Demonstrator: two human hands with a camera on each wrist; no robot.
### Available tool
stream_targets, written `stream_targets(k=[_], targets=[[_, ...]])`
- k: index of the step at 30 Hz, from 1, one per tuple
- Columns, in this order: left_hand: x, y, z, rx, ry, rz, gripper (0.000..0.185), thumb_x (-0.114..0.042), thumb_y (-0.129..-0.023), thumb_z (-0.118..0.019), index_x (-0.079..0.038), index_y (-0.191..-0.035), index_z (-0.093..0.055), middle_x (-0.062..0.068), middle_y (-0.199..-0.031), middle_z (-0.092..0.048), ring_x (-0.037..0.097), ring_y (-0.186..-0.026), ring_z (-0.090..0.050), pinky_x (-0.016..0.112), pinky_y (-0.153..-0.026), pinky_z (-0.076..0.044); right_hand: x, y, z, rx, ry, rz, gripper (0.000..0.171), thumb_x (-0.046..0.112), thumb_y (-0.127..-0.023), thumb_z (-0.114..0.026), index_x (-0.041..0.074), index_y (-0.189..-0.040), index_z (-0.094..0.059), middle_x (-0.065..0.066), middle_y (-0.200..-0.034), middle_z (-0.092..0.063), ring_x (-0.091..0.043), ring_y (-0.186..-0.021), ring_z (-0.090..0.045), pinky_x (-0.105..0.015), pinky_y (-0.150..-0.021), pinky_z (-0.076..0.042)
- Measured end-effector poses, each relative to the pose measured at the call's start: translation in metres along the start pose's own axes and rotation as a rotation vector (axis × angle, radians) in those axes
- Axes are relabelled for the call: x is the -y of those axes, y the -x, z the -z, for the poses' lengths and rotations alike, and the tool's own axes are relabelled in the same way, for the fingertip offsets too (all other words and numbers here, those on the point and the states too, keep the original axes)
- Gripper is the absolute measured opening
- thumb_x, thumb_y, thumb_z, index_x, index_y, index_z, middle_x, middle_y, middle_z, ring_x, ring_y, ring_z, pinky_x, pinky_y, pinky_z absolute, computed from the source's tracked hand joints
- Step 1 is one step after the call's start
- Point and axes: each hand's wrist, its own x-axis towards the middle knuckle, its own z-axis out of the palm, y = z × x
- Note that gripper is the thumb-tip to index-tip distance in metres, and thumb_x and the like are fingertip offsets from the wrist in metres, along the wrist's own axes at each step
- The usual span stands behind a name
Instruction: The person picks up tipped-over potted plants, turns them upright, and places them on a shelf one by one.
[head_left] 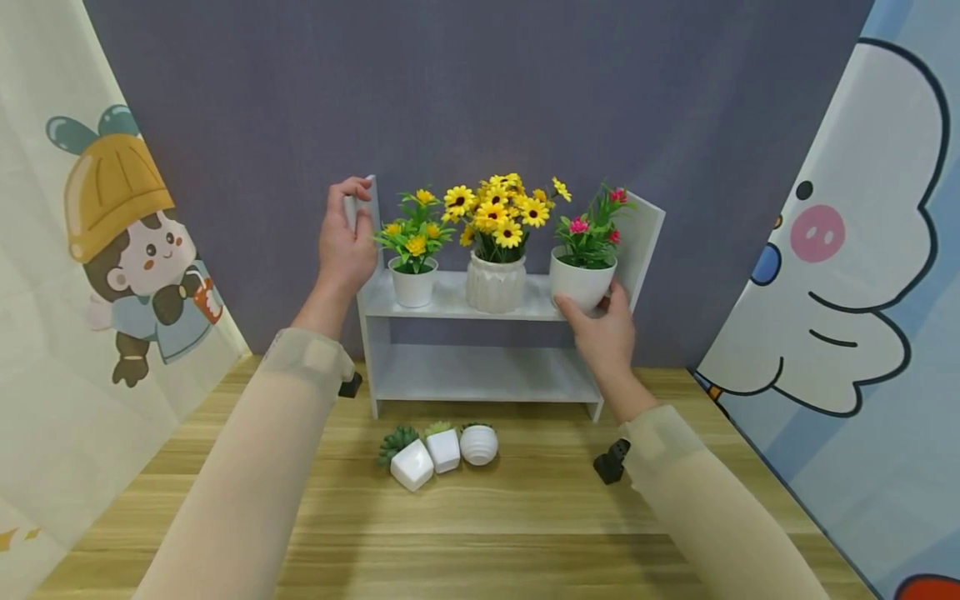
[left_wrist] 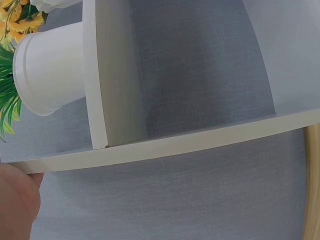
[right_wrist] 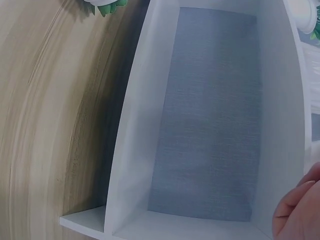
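A small white two-tier shelf [head_left: 480, 371] stands on the wooden table against the grey backdrop. My left hand [head_left: 348, 233] grips the top of its left side panel [head_left: 371, 200], fingers curled over the edge. My right hand [head_left: 603, 329] holds the base of the white pot with pink flowers [head_left: 581, 279] at the right end of the upper board. A white pot with yellow flowers [head_left: 412, 285] and a ribbed vase of sunflowers [head_left: 495, 283] stand beside it. In the left wrist view the panel [left_wrist: 165, 145] and a white pot [left_wrist: 50, 70] show.
Three small white succulent pots [head_left: 444, 450] lie on the table [head_left: 525, 517] in front of the shelf. Cartoon-print curtains hang at the left [head_left: 112, 250] and right [head_left: 840, 275]. The right wrist view shows the shelf's underside [right_wrist: 140, 125] and wood grain.
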Motion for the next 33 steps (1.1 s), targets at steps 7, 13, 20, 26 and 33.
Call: stream_targets(k=[7, 13, 20, 26, 33], targets=[[0.0, 0.0, 0.0, 0.0, -0.009, 0.0, 0.015, -0.006, -0.115, -0.039, -0.006, -0.128, -0.047, 0.006, -0.162, -0.054, 0.014, -0.161, -0.042, 0.039, -0.129, -0.038, -0.001, -0.003, -0.005, -0.034, 0.005, 0.007, 0.099, 0.052, -0.092, -0.086, 0.016, -0.17, -0.037, -0.017, -0.162, -0.055, -0.035, -0.15, -0.05, -0.055, -0.125, -0.04], [0.001, -0.001, 0.0, 0.0, -0.008, -0.01, 0.015, -0.006, -0.115, -0.04, -0.006, -0.128, -0.048, 0.006, -0.161, -0.054, 0.014, -0.161, -0.042, 0.039, -0.129, -0.038, -0.002, -0.006, -0.007, -0.043, 0.027, 0.013, 0.099, 0.053, -0.093, -0.085, 0.016, -0.17, -0.035, -0.017, -0.162, -0.055, -0.035, -0.149, -0.051, -0.055, -0.124, -0.04], [0.002, -0.001, 0.0, 0.002, -0.019, -0.002, 0.015, -0.007, -0.115, -0.039, -0.007, -0.128, -0.047, 0.006, -0.162, -0.054, 0.014, -0.16, -0.043, 0.04, -0.125, -0.041, -0.003, -0.005, -0.009, -0.038, 0.006, 0.016, 0.101, 0.052, -0.092, -0.085, 0.015, -0.171, -0.034, -0.017, -0.163, -0.053, -0.036, -0.148, -0.051, -0.055, -0.123, -0.041], [0.002, 0.0, 0.001, 0.004, -0.024, 0.009, 0.015, -0.008, -0.116, -0.039, -0.008, -0.129, -0.047, 0.006, -0.163, -0.054, 0.013, -0.16, -0.042, 0.043, -0.12, -0.044, -0.003, 0.002, -0.004, 0.008, -0.035, -0.021, 0.107, 0.052, -0.092, -0.085, 0.015, -0.174, -0.026, -0.016, -0.169, -0.046, -0.034, -0.156, -0.044, -0.054, -0.128, -0.037], [0.002, 0.0, 0.0, -0.002, -0.016, -0.003, 0.016, -0.007, -0.115, -0.039, -0.006, -0.128, -0.048, 0.004, -0.162, -0.055, 0.012, -0.161, -0.042, 0.039, -0.127, -0.039, -0.003, 0.019, 0.007, 0.018, -0.024, -0.009, 0.103, 0.047, -0.094, -0.085, 0.008, -0.17, -0.028, -0.02, -0.167, -0.041, -0.035, -0.15, -0.045, -0.05, -0.125, -0.039]])
